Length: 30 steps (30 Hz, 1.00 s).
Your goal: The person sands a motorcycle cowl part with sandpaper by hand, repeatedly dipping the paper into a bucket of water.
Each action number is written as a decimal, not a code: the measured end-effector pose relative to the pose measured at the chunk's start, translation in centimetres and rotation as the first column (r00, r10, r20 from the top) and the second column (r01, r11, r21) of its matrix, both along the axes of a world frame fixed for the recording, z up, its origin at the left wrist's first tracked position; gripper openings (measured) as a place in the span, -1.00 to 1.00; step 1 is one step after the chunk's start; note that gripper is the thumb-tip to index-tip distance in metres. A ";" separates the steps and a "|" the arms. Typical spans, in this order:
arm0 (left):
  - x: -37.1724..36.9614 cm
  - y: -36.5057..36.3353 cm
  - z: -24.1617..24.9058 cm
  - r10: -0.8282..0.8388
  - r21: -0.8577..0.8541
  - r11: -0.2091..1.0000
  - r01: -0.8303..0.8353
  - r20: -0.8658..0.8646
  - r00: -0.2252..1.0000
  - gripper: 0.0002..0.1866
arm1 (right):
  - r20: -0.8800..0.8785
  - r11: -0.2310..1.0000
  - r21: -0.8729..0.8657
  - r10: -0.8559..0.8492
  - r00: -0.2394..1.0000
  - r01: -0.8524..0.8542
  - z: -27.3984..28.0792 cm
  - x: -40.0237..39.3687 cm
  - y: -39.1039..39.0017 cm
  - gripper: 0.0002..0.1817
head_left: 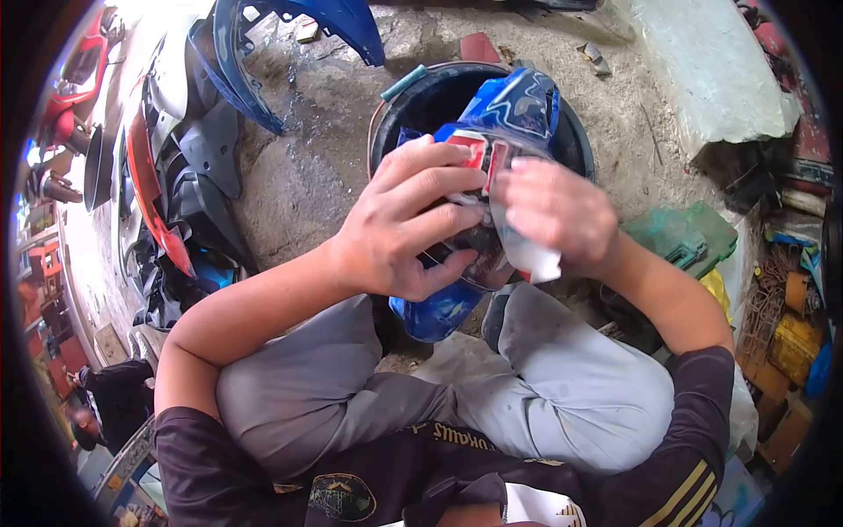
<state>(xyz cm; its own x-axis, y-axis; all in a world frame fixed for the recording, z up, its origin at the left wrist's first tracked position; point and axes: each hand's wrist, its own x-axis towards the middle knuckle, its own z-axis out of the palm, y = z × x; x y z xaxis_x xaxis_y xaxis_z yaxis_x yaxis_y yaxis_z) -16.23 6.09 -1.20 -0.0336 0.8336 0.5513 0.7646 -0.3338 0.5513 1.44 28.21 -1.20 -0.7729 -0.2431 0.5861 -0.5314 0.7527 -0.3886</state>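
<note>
A glossy blue plastic motorcycle panel [514, 105] with red, white and dark graphics lies across the bucket's near rim, its lower end [439, 314] between my knees. My left hand [413, 220] grips it from the left, fingers spread over the graphics and thumb below. On its right side, my right hand [562, 215] is blurred by motion, fingers bent over a thin grey-and-white sheet [534, 261]. The sheet lies against the panel; I cannot make out whether it is a peeling sticker or loose paper. Both hands cover the panel's middle.
Under the panel stands a black bucket [575, 145] with a blue-green handle grip [404, 82]. Another blue panel [237, 70] lies on the wet concrete floor. Black and red fairings [158, 193] are piled leftward. A greenish plastic piece [689, 237] and a concrete block [702, 66] are rightward.
</note>
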 end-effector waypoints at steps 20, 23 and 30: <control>0.1 0.5 -0.1 -0.008 0.014 1.000 0.008 0.005 1.000 -0.48 | -0.081 0.992 0.052 -0.112 0.990 0.116 -1.0 -2.0 2.9 -0.59; -0.2 0.2 -0.3 -0.003 0.015 1.000 0.003 0.016 1.000 -0.49 | -0.120 1.000 0.009 -0.027 0.992 0.028 -0.7 -0.6 -0.2 -0.59; 0.1 0.0 -0.5 -0.003 0.028 1.000 0.001 0.045 0.999 -0.53 | -0.023 1.000 0.012 0.029 0.999 -0.028 -0.7 0.3 0.1 -0.47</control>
